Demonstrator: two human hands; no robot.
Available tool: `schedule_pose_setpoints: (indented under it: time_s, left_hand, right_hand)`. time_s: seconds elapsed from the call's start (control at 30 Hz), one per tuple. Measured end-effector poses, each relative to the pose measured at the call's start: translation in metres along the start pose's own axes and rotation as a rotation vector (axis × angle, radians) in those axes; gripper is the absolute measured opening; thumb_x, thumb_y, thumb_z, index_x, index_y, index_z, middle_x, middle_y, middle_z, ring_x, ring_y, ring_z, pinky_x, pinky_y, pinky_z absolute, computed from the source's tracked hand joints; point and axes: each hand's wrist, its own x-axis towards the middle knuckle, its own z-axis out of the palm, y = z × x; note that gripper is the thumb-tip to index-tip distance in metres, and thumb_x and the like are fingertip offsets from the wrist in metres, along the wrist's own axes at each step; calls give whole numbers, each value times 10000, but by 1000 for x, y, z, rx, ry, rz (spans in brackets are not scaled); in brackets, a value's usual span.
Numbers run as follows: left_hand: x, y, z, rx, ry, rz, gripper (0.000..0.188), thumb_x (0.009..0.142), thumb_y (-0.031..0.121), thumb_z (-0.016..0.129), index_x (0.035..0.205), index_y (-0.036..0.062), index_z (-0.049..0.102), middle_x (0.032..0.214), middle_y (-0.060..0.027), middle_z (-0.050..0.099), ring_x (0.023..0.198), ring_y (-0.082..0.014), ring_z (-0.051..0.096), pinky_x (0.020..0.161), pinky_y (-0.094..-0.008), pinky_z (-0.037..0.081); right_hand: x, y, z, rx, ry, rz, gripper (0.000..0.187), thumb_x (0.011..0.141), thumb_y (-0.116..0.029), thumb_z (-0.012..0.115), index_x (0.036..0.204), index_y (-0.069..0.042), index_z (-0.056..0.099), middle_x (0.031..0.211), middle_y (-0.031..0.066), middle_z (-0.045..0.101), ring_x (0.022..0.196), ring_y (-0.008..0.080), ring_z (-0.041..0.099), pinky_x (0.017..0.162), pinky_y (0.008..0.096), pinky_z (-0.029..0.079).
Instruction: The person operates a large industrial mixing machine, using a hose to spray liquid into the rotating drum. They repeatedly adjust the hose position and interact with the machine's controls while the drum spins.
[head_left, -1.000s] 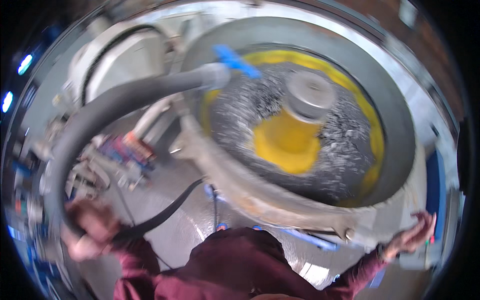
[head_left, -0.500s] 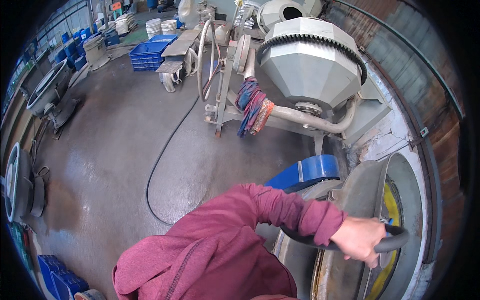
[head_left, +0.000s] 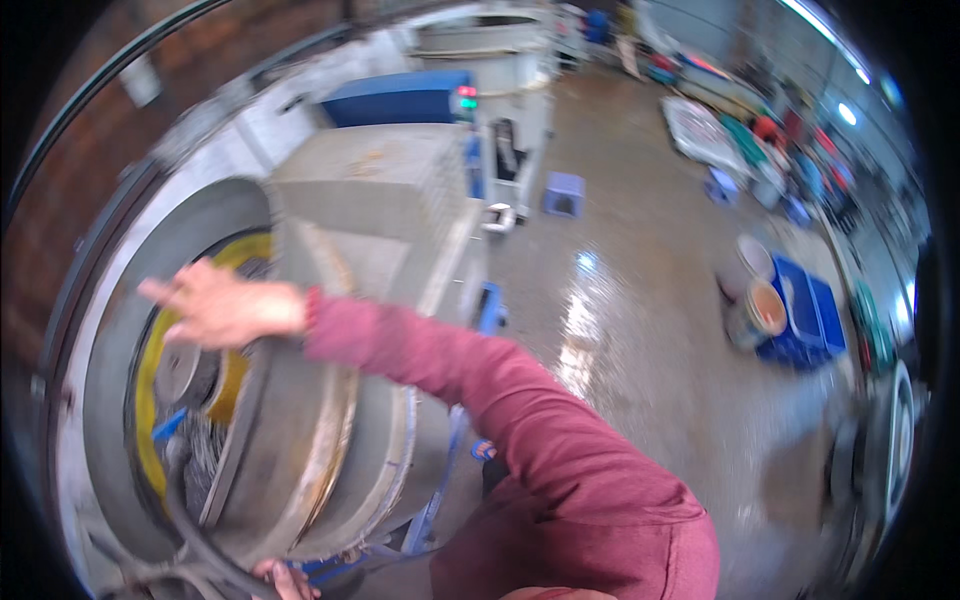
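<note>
My right hand [head_left: 225,305] reaches across a large round grey machine tub [head_left: 110,400], its fingers spread with nothing in them. It hovers above a yellow ring [head_left: 150,410] and a round central hub [head_left: 185,372]; I cannot tell whether it touches anything. Grey stringy material [head_left: 205,445] and a small blue piece [head_left: 170,425] lie inside. A dark hose [head_left: 190,525] curves down out of the tub toward the lower edge. There my left hand [head_left: 287,580], partly cut off, has its fingers closed around the hose. The picture is slightly smeared by motion.
A boxy grey housing [head_left: 350,170] adjoins the tub, with a blue cabinet [head_left: 400,98] with lit buttons behind. A purple crate [head_left: 563,195] stands on the wet floor [head_left: 640,330]. Buckets [head_left: 755,312] and a blue crate [head_left: 805,310] stand to the right.
The view has swung round, bringing the tub to the left side. Earlier one hand gripped the hose at the tub; now my right hand is spread over it and my left is low on the hose.
</note>
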Motion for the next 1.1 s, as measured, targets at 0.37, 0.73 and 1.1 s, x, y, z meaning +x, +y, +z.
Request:
schedule_pose_setpoints:
  time_s: [0.37, 0.73, 1.1]
  left_hand:
    - [32, -13, -25, -170, 27, 129, 164, 866, 77, 642, 965, -27, 563, 657, -51, 509, 483, -113, 449, 423, -237, 354]
    - [47, -3, -14, -21, 332, 71, 197, 891, 115, 652, 964, -41, 557, 655, -85, 547, 491, -123, 473, 414, -239, 347]
    - [48, 6, -10, -121, 266, 93, 173, 862, 72, 675, 941, -39, 567, 596, -74, 531, 428, -115, 435, 385, -240, 317]
  right_hand:
    - [-2, -3, 12, 52, -118, -85, 812, 865, -486, 612, 1522, -178, 246, 1364, 222, 404, 1327, 400, 333, 1083, 628, 272]
    - [-1, 3, 23, 108, -74, -182, 864, 790, -448, 705, 1502, -172, 300, 1330, 225, 436, 1310, 408, 342, 1077, 642, 266]
    - [-2, 2, 21, 136, -118, -213, 825, 812, -396, 695, 1496, -159, 300, 1301, 236, 456, 1334, 431, 318, 1069, 667, 252]
